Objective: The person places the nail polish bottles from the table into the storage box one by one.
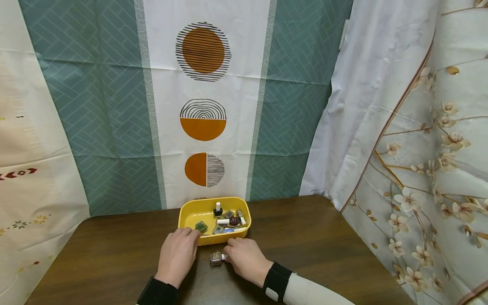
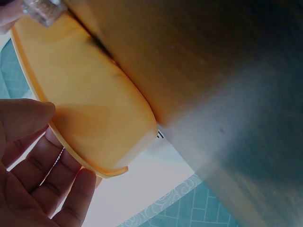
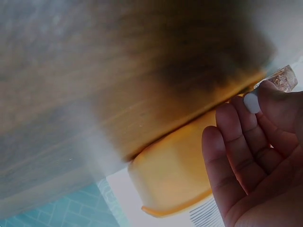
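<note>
A yellow plastic basin [image 1: 213, 240] stands on the table, holding several small nail polish bottles. My left hand [image 1: 177, 256] grips its front left rim, thumb outside and fingers over the edge, as the left wrist view shows. In front of the basin, my right hand [image 1: 248, 259] pinches the white cap [image 3: 252, 102] of a glittery nail polish bottle [image 1: 216, 259] between thumb and fingers. That bottle lies sideways, its clear glass body pointing left. Whether it touches the table is unclear. Inside the basin are a green bottle [image 1: 201, 226] near my left fingertips and a dark red bottle [image 1: 234, 221].
A black bottle with a white cap [image 1: 217, 210] stands upright at the basin's back, with a blue item [image 1: 228, 230] lying near the front. The brown wooden table [image 1: 297, 237] ends at a patterned curtain [image 1: 206, 127] behind. A floral curtain [image 1: 415, 212] hangs at the right.
</note>
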The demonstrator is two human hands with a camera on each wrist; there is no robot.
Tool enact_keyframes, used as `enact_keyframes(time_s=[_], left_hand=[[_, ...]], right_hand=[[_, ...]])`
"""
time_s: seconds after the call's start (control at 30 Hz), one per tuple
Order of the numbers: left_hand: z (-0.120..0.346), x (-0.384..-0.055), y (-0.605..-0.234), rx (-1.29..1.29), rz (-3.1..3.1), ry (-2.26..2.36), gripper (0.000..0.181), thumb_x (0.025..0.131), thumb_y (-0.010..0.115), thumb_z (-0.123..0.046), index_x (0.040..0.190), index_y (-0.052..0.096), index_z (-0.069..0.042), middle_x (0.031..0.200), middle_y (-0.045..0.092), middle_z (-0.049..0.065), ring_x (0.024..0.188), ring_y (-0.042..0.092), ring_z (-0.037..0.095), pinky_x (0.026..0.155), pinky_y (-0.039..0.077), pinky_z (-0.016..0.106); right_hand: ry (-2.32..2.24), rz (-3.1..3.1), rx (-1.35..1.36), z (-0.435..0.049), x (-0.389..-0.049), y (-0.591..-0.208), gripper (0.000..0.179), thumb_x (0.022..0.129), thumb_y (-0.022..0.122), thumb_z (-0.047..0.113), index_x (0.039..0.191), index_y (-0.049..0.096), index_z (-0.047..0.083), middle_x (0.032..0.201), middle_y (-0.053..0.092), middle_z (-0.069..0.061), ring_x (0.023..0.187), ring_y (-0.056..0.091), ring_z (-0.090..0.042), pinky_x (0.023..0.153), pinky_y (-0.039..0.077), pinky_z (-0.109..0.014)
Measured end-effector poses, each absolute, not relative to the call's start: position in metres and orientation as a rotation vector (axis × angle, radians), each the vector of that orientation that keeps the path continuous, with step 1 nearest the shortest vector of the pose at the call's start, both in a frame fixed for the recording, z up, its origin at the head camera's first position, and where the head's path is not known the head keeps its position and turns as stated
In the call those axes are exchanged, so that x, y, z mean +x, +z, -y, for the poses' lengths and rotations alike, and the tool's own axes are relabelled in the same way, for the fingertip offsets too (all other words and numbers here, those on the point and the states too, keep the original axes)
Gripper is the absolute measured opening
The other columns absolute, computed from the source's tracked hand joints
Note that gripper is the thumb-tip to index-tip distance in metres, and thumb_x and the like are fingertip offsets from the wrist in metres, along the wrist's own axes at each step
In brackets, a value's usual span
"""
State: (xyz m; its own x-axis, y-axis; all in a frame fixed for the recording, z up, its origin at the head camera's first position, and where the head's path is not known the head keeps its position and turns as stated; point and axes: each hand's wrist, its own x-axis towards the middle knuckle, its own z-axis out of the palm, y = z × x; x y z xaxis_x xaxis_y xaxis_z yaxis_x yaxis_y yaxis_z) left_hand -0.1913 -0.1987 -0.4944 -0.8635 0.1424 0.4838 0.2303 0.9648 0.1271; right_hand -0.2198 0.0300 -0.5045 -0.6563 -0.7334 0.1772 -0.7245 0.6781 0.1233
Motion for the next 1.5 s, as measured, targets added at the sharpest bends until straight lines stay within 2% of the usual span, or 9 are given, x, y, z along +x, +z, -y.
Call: enact_keyframes(time_s=[1.07, 1.5], left_hand=[[0.2, -0.192, -0.495, -0.264, 2.64, -0.241, 0.014, 0.093, 0.09, -0.011, 0.103, 0.081, -0.01, 0.093, 0.073, 0.004, 0.087, 0.066, 0.026, 0.086, 0.059, 0.049], [0.2, -0.191, -0.496, -0.271, 2.608, -0.251, 0.017, 0.09, 0.093, -0.009, 0.102, 0.082, -0.01, 0.092, 0.073, 0.005, 0.086, 0.067, 0.027, 0.085, 0.059, 0.049]], right_hand=[[0.068, 2.574, 1.197, -0.043, -0.201, -0.473, 0.011, 0.101, 0.085, 0.027, 0.111, 0.081, 0.022, 0.093, 0.066, 0.012, 0.082, 0.06, -0.002, 0.073, 0.052, -0.019], [0.081, 2.431, 1.142, -0.043, -0.204, -0.463, 0.011, 0.1, 0.086, 0.026, 0.108, 0.08, 0.021, 0.095, 0.066, 0.01, 0.087, 0.067, -0.006, 0.077, 0.058, -0.026]])
